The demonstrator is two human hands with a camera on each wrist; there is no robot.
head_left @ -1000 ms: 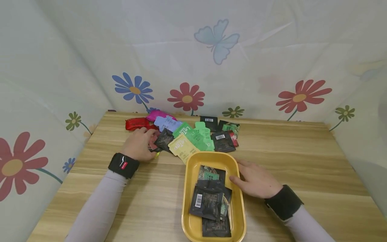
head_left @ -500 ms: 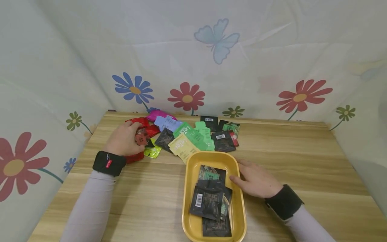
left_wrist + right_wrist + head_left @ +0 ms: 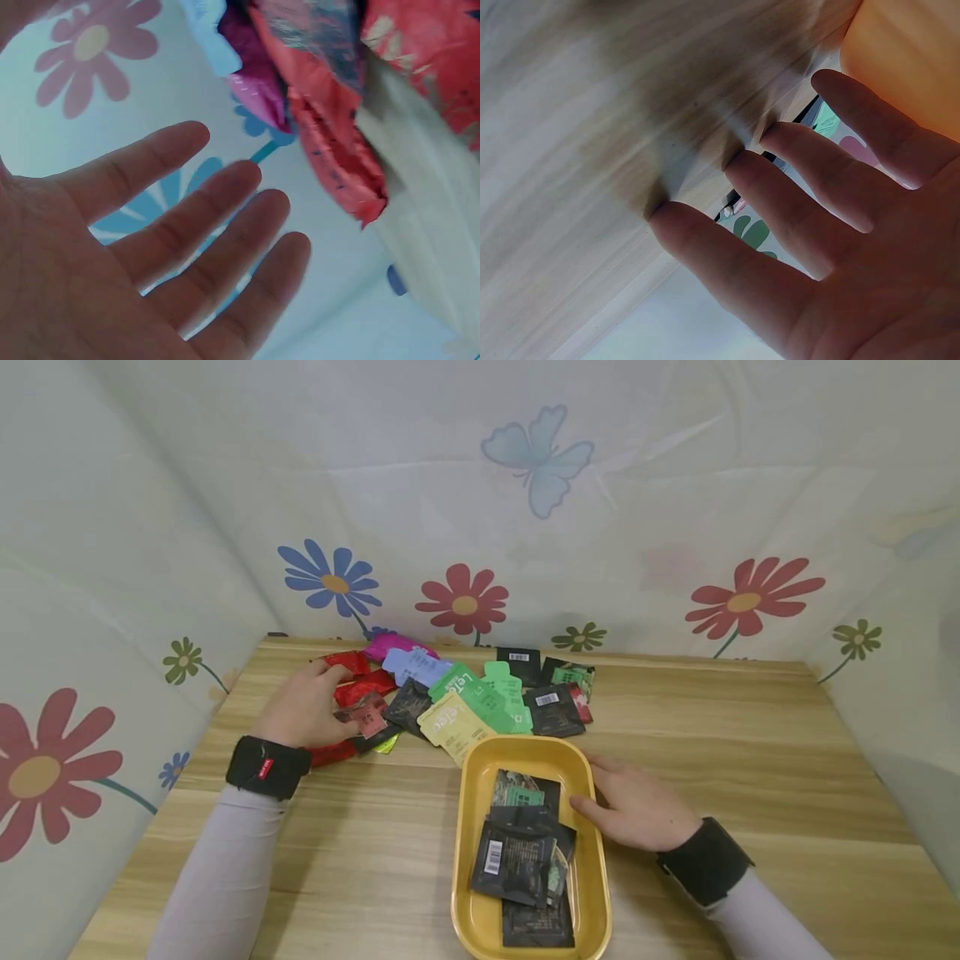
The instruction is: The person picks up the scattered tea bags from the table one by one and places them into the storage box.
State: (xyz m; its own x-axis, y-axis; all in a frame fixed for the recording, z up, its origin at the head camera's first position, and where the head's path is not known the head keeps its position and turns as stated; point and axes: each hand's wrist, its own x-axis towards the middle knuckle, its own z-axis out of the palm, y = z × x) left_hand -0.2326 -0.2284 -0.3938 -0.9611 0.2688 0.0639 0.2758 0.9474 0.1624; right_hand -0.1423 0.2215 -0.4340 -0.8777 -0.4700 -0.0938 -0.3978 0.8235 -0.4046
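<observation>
In the head view my left hand (image 3: pixel 300 706) is at the left end of a heap of sachets. Its thumb and fingertips are right at the edge of a black sachet with a red label (image 3: pixel 369 718). The left wrist view shows its fingers (image 3: pixel 217 240) straight and spread, nothing between them, near crinkled red packets (image 3: pixel 341 169). My right hand (image 3: pixel 637 802) lies against the right side of a yellow tray (image 3: pixel 467 860), thumb over the rim. Seen from the right wrist, its straight fingers (image 3: pixel 780 202) reach down to the wooden table beside the orange-looking tray wall.
Several black sachets (image 3: pixel 517 860) lie in the tray. Behind it spread yellow (image 3: pixel 453 727), green (image 3: pixel 476 697) and blue (image 3: pixel 416 667) packets, with a magenta one (image 3: pixel 397 645) farther back. More black sachets (image 3: pixel 553 710) lie right of these. A flowered curtain (image 3: pixel 637 527) closes off the table's back.
My left hand has drawn back to the left. The red-labelled sachet moved left with it, then right again onto the yellow-green packet. My right hand and the tray stay put.
</observation>
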